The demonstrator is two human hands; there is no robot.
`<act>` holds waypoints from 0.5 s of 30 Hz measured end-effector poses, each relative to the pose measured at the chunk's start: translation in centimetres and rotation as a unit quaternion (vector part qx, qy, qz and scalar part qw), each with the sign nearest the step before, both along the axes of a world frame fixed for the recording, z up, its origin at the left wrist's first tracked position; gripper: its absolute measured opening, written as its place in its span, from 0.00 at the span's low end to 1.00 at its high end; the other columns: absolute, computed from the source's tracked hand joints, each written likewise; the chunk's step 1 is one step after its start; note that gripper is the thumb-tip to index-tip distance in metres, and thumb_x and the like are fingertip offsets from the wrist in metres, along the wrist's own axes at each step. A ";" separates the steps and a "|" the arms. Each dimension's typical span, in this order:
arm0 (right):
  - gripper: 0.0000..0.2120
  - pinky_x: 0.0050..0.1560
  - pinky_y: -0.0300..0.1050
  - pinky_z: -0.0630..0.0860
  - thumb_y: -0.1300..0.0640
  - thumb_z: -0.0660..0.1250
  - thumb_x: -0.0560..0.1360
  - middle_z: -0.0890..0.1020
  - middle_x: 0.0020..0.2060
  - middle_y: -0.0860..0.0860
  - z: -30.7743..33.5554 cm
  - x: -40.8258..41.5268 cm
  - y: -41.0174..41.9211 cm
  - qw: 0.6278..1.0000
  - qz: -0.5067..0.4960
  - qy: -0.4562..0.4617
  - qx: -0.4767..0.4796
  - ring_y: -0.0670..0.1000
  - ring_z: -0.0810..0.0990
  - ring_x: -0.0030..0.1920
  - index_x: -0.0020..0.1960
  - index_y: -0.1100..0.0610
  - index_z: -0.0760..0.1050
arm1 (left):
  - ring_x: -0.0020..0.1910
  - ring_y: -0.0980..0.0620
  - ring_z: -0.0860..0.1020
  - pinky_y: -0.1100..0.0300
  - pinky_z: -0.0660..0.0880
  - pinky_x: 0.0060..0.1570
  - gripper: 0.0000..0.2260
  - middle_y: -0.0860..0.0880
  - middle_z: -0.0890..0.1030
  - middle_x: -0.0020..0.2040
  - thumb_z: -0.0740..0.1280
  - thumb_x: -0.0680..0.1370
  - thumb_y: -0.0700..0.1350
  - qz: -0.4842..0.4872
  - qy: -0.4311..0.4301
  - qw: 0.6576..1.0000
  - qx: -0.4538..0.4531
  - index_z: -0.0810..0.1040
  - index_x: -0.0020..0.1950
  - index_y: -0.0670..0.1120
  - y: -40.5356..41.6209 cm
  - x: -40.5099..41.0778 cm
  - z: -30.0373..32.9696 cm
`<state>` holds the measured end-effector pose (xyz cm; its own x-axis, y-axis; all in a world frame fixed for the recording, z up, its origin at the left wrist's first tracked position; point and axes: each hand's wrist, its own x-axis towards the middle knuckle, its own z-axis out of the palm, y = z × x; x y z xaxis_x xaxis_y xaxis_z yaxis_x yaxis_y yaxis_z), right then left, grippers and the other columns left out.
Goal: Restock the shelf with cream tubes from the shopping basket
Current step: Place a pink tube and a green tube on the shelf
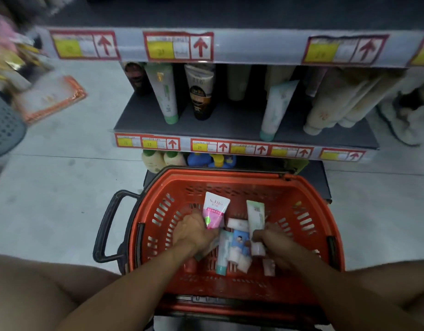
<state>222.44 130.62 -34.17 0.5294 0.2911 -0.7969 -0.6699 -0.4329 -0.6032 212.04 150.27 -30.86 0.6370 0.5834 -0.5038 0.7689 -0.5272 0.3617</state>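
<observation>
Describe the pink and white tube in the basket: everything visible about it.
The pink and white tube is a soft plastic squeeze tube, white at its flat crimped end with pink lettering, pink lower down with a small green spot. It stands tilted, crimped end up, inside the orange basket. The left hand grips its lower part, hiding the cap end. Other tubes lie loose just to its right. It looks intact and unopened, though the cap cannot be seen.

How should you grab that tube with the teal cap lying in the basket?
Probably by its middle, coming from above. The teal-capped tube lies flat in the orange basket, cap toward the person, between the left hand and the blue pack. Its body shows bare, so fingers could pinch across the narrow sides.
</observation>
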 end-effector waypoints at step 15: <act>0.25 0.52 0.47 0.84 0.66 0.77 0.72 0.85 0.56 0.53 14.2 0.2 0.1 0.943 0.083 -0.301 0.114 0.49 0.86 0.53 0.65 0.51 0.74 | 0.43 0.54 0.82 0.51 0.81 0.44 0.23 0.56 0.83 0.45 0.74 0.71 0.67 0.062 -0.248 0.966 0.036 0.76 0.55 0.54 -0.8 0.8 13.3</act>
<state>222.62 130.76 -19.98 0.7977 0.5372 -0.2741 -0.1115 -0.3153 -0.9424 212.81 149.51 -17.59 0.7132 0.6922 -0.1110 0.5694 -0.4797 0.6675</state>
